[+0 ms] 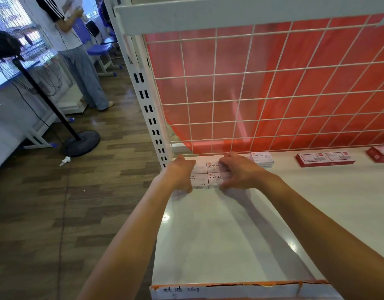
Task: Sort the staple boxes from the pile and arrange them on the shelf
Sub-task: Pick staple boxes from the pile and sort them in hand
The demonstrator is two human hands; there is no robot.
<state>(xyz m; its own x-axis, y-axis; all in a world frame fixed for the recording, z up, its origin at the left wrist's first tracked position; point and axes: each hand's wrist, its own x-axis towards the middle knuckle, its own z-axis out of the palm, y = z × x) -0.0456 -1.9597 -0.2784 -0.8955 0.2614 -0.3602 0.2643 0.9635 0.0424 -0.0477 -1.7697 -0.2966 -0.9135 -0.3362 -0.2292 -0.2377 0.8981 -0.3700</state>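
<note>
Head view shows you the four white staple boxes [208,175] sitting as a two-by-two block in the back left corner of the shelf [230,234], close to the wire grid [251,94]. Your left hand [180,174] cups the block's left side and your right hand [238,172] cups its right side. Each thumb is at the front edge and the fingers are curled over toward the back, so the hands are apart and the block is clamped between them.

These look like small, stiff cardboard cartons, and packed staples will likely make them dense for their size. Expect them to hold their shape under a firm squeeze. The glossy shelf looks slick, so a sideways push will probably slide them rather than tip them. The weak point is the seams between the boxes: lift from the outer sides alone and the block may buckle apart in the middle. Press inward on the short ends, or nudge along the flat sides, and keep them flat on the shelf.

A paper-clip box [262,159] stands just beside your right hand, and red boxes [325,159] lie farther right.
</note>
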